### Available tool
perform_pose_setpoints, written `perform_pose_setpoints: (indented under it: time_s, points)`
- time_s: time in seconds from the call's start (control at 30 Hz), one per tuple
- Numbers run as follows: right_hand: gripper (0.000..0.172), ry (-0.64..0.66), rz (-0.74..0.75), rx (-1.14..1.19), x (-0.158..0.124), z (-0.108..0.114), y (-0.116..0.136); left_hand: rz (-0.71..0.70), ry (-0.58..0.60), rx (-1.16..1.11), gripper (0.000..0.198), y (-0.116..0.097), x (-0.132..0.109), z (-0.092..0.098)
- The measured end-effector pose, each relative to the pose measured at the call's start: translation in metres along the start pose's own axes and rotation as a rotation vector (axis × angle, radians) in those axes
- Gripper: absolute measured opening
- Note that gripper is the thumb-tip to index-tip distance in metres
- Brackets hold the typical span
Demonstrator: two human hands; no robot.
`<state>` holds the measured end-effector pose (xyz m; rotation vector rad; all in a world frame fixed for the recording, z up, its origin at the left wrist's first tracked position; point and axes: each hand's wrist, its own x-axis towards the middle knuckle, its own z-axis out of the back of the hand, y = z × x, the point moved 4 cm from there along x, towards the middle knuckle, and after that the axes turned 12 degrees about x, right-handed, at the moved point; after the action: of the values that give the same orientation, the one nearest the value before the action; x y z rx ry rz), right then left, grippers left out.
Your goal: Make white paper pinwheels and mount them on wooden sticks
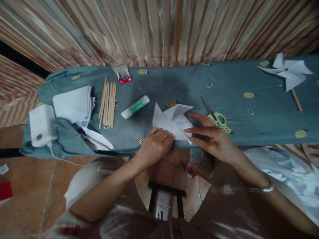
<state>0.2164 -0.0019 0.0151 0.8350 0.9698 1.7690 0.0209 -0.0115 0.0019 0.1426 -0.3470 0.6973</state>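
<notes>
A folded white paper piece (171, 121) with pointed flaps lies near the front edge of the blue-grey cloth-covered board (174, 86). My left hand (154, 146) rests on its near left corner, fingers curled down onto the sheet. My right hand (211, 134) reaches in from the right with fingers stretched out and together, fingertips touching the paper's right flaps. Green-handled scissors (214, 114) lie just beyond my right hand.
A glue stick (135, 107), a bundle of wooden sticks (108, 103), a stack of white paper (73, 104), a small red-and-white box of pins (122, 73) and a white device (41, 124) sit to the left. A finished paper pinwheel (287, 71) lies far right.
</notes>
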Motion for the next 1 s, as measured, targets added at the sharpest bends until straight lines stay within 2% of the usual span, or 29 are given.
perform_pose_setpoints:
  time_s: [0.13, 0.27, 0.4, 0.53, 0.7, 1.0]
  points:
    - [0.012, -0.009, -0.047, 0.116, 0.007, -0.009, -0.003, -0.001, 0.013, -0.008, 0.016, -0.001, 0.0, 0.002]
    - [0.011, -0.031, -0.079, 0.117, 0.015, -0.017, -0.003, 0.0, 0.025, -0.033, 0.017, -0.002, 0.001, 0.004]
    - [0.011, -0.109, -0.036, 0.04, 0.021, -0.022, -0.005, 0.056, 0.041, -0.063, 0.019, 0.0, 0.001, 0.003]
    - [0.011, -0.18, 0.066, -0.1, 0.022, -0.029, -0.007, 0.067, 0.053, -0.071, 0.032, 0.0, 0.002, 0.001]
    - [0.012, -0.214, 0.103, -0.257, 0.02, -0.035, -0.009, 0.048, 0.089, -0.054, 0.025, -0.001, 0.004, -0.002]
    - [0.011, -0.215, 0.103, -0.356, 0.019, -0.042, -0.013, 0.091, 0.099, -0.054, 0.025, 0.001, 0.007, -0.006]
